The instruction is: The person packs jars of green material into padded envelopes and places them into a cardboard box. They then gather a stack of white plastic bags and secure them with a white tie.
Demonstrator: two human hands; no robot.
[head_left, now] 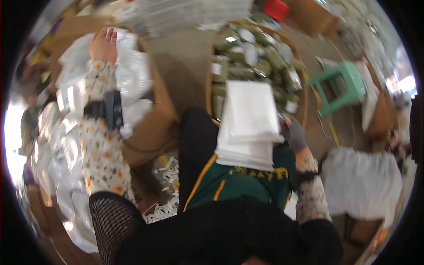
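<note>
My left hand [104, 46] is stretched out over clear plastic packaging [132, 73] in a cardboard box at the upper left, with its fingers extended and nothing in it. A stack of flat white sheets or bags [249, 112] lies over my lap. Beside the stack's right edge is my right hand [294, 134], in a grey glove with bare fingertips; its fingers are bent at the edge of the stack, and their grip is partly hidden. Beyond the stack, a large box [208, 84] holds several wrapped green packages [263, 68].
A green plastic stool [344, 88] stands at the right. Below it sits a white plastic sack [362, 181]. A red container [276, 9] is at the top. Shredded paper [168, 194] lies by my left leg. More clear packaging [66, 154] fills the left side.
</note>
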